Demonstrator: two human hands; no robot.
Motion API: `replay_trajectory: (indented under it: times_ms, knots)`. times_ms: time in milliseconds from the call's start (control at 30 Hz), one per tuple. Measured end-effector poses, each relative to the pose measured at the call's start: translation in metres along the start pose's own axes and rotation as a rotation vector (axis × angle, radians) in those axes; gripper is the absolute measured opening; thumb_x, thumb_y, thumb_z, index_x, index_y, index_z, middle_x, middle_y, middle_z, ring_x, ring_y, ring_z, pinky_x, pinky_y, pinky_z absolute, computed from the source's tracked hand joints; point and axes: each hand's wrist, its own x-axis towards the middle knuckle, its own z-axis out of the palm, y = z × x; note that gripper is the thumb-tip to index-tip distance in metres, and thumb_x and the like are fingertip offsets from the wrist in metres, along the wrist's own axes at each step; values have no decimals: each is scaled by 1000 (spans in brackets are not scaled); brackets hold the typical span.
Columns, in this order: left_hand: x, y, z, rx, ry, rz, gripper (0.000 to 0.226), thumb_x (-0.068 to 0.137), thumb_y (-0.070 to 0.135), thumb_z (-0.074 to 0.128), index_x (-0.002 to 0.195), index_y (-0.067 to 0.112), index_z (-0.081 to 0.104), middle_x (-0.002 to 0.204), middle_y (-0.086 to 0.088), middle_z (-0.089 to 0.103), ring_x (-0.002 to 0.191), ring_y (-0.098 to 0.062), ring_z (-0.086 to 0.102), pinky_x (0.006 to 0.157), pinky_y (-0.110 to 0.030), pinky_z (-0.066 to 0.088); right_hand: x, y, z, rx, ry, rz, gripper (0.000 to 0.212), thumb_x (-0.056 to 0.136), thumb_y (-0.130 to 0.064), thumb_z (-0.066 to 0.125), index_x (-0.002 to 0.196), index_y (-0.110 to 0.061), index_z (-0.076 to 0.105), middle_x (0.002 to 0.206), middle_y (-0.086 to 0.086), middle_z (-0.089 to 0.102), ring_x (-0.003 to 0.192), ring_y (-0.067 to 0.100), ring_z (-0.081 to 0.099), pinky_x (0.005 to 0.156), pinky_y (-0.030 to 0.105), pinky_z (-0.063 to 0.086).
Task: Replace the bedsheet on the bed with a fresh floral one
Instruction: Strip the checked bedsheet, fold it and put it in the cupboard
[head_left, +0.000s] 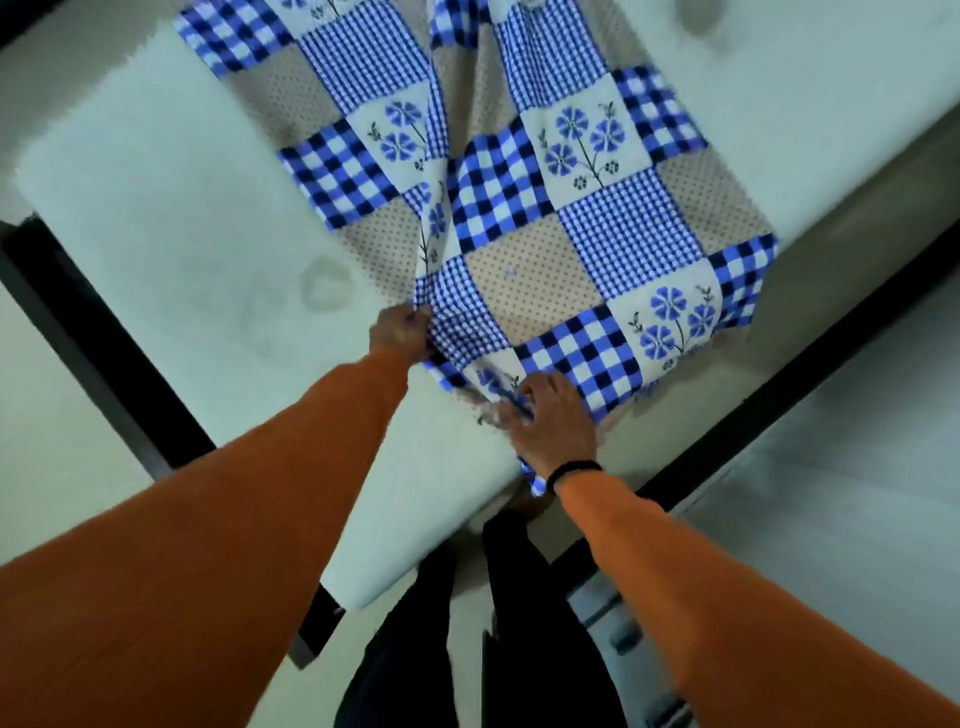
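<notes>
A blue, white and beige patchwork bedsheet (540, 208) with checks and blue flowers lies part-folded across the bare pale mattress (171, 218). A raised fold runs down its middle. My left hand (402, 330) grips the sheet's near left edge, fingers curled into the cloth. My right hand (553, 421), with a black band on the wrist, holds the sheet's near corner at the mattress edge; a bit of cloth hangs below the wrist. Both arms wear orange sleeves.
The mattress sits on a dark bed frame (109, 364) whose rails show on the left and along the right side (810, 358). Pale floor (857, 467) lies to the right. My dark trouser legs (519, 623) stand at the bed's near corner.
</notes>
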Motion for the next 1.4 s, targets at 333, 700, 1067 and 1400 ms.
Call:
replay_trajectory:
  times_ms: [333, 700, 1067, 1400]
  knots:
    - [39, 8, -19, -69, -198, -33, 80, 63, 87, 54, 83, 11, 69, 87, -16, 75, 84, -34, 74, 83, -49, 61, 167, -102, -15, 159, 163, -82, 26, 104, -36, 51, 110, -12, 58, 109, 8, 59, 93, 26, 56, 82, 46, 52]
    - [198, 171, -49, -925, -267, -404, 78, 100, 69, 33, 100, 1, 70, 86, -16, 74, 78, -29, 69, 73, -39, 56, 404, -170, -90, 129, 169, -232, 21, 106, -23, 47, 122, -15, 59, 109, 9, 64, 86, 26, 60, 81, 43, 55]
    - [330, 287, -93, -1081, -226, -206, 42, 105, 42, 51, 114, 6, 71, 93, -11, 77, 79, -25, 74, 74, -38, 61, 608, -263, -156, -180, 98, -538, 23, 101, -21, 56, 119, -12, 66, 119, 13, 66, 103, 30, 63, 88, 35, 52]
    - [351, 274, -129, -897, -172, -120, 28, 106, 18, 54, 85, 2, 63, 54, -3, 56, 28, -3, 42, 35, -15, 34, 668, -304, -130, -569, 46, -268, 39, 95, -16, 69, 128, -1, 53, 94, 10, 55, 91, 33, 58, 77, 39, 50]
